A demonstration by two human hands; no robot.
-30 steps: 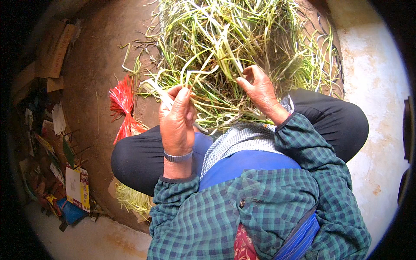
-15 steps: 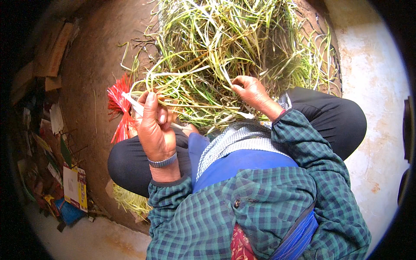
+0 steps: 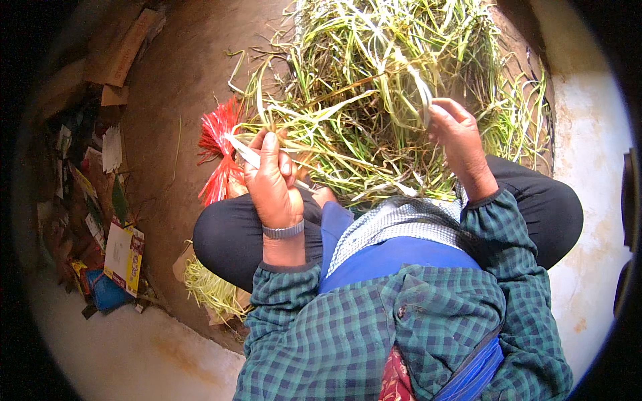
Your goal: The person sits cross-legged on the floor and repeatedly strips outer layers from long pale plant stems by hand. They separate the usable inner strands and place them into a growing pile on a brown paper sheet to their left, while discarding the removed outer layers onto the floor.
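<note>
Closed around a green stalk with a white lower end (image 3: 244,151), my left hand (image 3: 275,190) is raised over my bent left knee, thumb up. From its fingers, long thin green leaves spread up and to the right. At the near right of the heap of long green and yellowed leafy stalks (image 3: 361,120), my right hand (image 3: 461,140) pinches a pale leaf strand (image 3: 424,93), with thumb and forefinger together. The strand rises in front of the heap; where its other end lies cannot be made out. A bunch of red plastic strings (image 3: 223,130) sits just left of my left hand.
Small pale-green trimmings (image 3: 212,291) lie behind my left knee. At the left are cardboard pieces (image 3: 130,50), a white and yellow carton (image 3: 124,257) and a blue piece (image 3: 107,291) among scraps. A pale wall or ledge (image 3: 588,167) runs along the right.
My right hand has moved right and slightly up from the heap's near edge, with the pale strand in its fingers. My left hand keeps its grip. The whole view has shifted a little.
</note>
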